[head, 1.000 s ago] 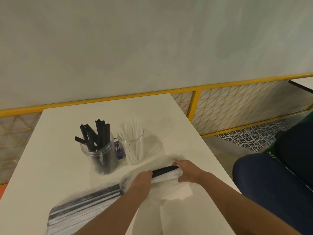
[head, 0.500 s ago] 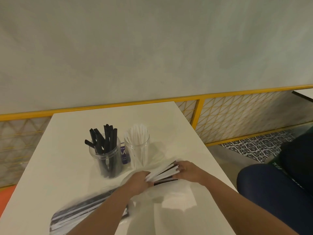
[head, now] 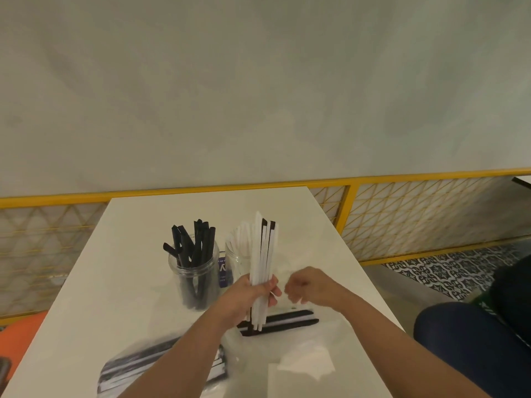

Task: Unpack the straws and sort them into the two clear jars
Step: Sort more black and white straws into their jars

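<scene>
Near the centre of the frame, your left hand point(head: 247, 294) grips a bundle of white and black straws point(head: 263, 254) upright, fingers wrapped round its lower half. The bundle's tips rise in front of the jar of white straws point(head: 237, 259). Your right hand point(head: 307, 285) sits just right of the bundle with its fingers curled; whether it pinches anything cannot be told from this view. Left of that jar stands the jar of black straws point(head: 195, 271), with a small purple label point(head: 222, 268) showing between the two. Just below the bundle, a few loose straws point(head: 284, 320), black and white, lie flat on the white table point(head: 129, 282). At the lower left, a clear plastic pack of straws point(head: 161, 360) lies partly under your left forearm
</scene>
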Available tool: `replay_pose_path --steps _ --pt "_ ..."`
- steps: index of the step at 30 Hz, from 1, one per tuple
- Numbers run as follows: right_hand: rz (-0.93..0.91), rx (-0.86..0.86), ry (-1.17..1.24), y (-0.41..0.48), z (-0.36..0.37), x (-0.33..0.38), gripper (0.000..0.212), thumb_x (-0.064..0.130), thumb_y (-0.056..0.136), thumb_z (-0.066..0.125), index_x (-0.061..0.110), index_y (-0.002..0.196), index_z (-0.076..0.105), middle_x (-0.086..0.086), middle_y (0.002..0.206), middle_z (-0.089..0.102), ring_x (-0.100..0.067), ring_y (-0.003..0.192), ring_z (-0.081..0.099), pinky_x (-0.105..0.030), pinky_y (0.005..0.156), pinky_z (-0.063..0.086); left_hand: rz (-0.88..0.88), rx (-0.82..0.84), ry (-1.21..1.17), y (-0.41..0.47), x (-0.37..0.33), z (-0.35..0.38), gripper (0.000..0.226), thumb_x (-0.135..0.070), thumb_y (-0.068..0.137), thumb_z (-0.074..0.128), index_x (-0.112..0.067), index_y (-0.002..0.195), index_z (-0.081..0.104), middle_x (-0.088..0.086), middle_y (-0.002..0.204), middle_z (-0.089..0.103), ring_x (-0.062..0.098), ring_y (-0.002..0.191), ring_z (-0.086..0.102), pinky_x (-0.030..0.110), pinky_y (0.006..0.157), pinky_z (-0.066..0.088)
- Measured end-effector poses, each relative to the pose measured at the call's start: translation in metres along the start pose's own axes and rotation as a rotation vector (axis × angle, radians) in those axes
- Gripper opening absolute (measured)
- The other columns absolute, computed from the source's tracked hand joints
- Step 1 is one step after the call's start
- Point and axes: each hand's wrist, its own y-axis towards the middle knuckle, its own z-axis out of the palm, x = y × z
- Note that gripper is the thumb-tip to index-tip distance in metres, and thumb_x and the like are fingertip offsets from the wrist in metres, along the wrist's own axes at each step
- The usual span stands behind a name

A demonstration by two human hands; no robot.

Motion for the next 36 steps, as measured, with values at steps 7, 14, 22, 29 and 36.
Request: replay_pose_path --steps 7,14,22,29,36 --pt "-0.193 -0.369 0.246 0.004 0.004 0.064 0.025 0.037 0.088 0.059 0.012 0.089 0.058 -0.002 0.075 0.060 -0.007 0.058 0.056 -0.011 0.049 0.043 0.065 -0.010 -0.131 -0.003 -0.022 0.000 0.018 -0.022 0.090 0.058 -0.007 0.097 0.064 0.005 0.074 0.068 0.019 0.063 0.056 0.032 0.072 0.049" --pt "-0.157 -0.372 0.085 0.015 0.015 0.091 0.018 0.030 0.092 0.054 0.012 0.088 0.051 0.001 0.076 0.055 -0.007 0.061 0.052 -0.013 0.048 0.042 0.117 -0.022 -0.064 -0.012 -0.030 -0.007 0.016 -0.013 0.096 0.048 -0.006 0.095 0.063 0.005 0.076 0.069 0.014 0.061 0.060 0.026 0.066 0.054" --pt "-0.132 -0.368 -0.111 0.026 0.032 0.107 0.016 0.023 0.097 0.044 0.007 0.097 0.046 -0.011 0.094 0.055 -0.018 0.081 0.053 -0.026 0.074 0.047 0.095 -0.121 -0.019 -0.020 -0.029 -0.012 0.020 -0.016 0.099 0.043 -0.003 0.096 0.059 0.005 0.068 0.062 0.013 0.061 0.060 0.023 0.065 0.051" --pt "-0.084 -0.302 -0.029 0.035 0.044 0.116 0.012 0.019 0.099 0.036 0.009 0.092 0.037 -0.001 0.074 0.044 -0.017 0.071 0.047 -0.027 0.067 0.040 0.167 -0.214 0.018 -0.026 -0.027 -0.017 0.021 -0.013 0.100 0.041 -0.009 0.100 0.061 0.014 0.075 0.066 0.027 0.074 0.062 0.046 0.084 0.052" --pt "0.042 -0.271 0.437 0.038 0.036 0.126 0.017 0.014 0.100 0.030 0.005 0.108 0.042 -0.008 0.087 0.057 -0.009 0.066 0.051 -0.024 0.060 0.047 0.133 -0.265 -0.254 -0.027 -0.030 -0.029 0.026 -0.021 0.097 0.047 -0.004 0.106 0.065 0.014 0.084 0.072 0.025 0.074 0.070 0.035 0.071 0.057"
